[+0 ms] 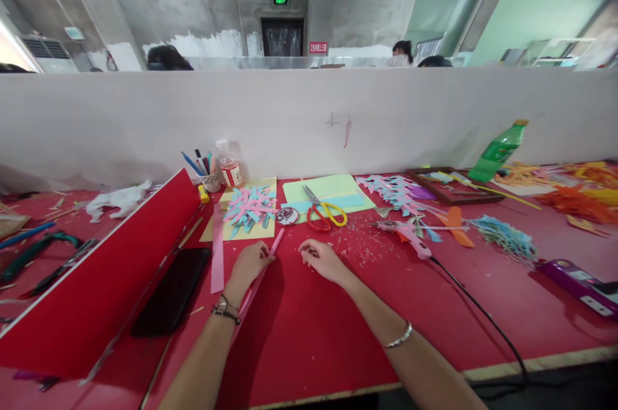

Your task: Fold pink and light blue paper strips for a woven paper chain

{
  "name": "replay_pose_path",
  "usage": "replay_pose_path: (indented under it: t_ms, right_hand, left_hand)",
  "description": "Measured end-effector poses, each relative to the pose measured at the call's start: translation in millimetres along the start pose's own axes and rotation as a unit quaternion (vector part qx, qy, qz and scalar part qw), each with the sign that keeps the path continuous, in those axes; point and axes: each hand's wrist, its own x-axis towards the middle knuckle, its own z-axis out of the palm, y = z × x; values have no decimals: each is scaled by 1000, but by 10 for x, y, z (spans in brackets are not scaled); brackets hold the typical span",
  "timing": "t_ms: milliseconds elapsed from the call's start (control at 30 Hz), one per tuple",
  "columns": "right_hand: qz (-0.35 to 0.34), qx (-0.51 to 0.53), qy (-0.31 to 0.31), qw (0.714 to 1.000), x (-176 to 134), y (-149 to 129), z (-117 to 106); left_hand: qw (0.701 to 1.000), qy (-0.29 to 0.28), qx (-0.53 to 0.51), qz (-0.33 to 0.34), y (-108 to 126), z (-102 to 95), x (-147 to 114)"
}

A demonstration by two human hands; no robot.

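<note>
My left hand (250, 263) is closed on a long pink paper strip (276, 244), which runs from beyond the fingertips back along the forearm. My right hand (324, 259) is just across from it, fingers curled together above the red table. Whatever it may hold is too small or hidden to make out. Beyond the hands lie scissors (326, 209) with one red and one yellow handle, resting partly on pale green paper (355, 186). A pile of pink and blue paper snippets (251, 207) sits on a yellow sheet. A wider pink strip (217, 255) lies left of my left hand.
A red board (111, 281) stands slanted at left, beside a black phone (171, 291). A pink glue gun (408, 235) trails its black cord across the right side. Fringed paper (393, 193), a wooden tray (447, 188) and a tilted green bottle (499, 151) lie near the white partition (290, 117).
</note>
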Motion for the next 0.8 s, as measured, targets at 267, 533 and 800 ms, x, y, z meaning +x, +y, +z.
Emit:
replay_pose_path:
  t_ms: [267, 533, 800]
  right_hand:
    - [-2, 3, -6, 1000, 16, 41, -2]
    - [-12, 1, -12, 1000, 0, 52, -20]
    - [4, 27, -2, 1000, 11, 14, -7]
  left_hand:
    - [998, -5, -63, 28, -74, -11, -20]
    - [997, -4, -83, 8, -69, -50, -16]
    - [995, 22, -96, 12, -8, -53, -46]
